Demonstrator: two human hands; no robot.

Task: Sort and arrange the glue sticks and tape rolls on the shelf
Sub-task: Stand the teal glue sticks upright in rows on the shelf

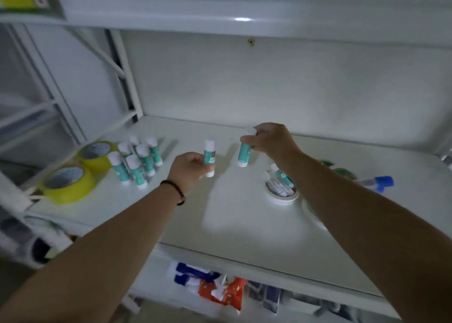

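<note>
Bare forearms nearest us, our left hand (pixel 189 167) gripping a cylindrical teal glue stick (pixel 209 159), white-capped, our right hand (pixel 271 139) pinching another teal stick (pixel 244 155), glossy white shelf (pixel 244 220).

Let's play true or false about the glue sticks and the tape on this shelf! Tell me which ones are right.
1. Each hand holds a glue stick. True: the left hand holds one glue stick, the right hand another.
2. The yellow tape rolls lie at the right. False: they lie at the left.
3. A group of glue sticks stands upright beside the yellow tape. True.
4. The white tape roll is empty inside. False: glue sticks lie in it.
</note>
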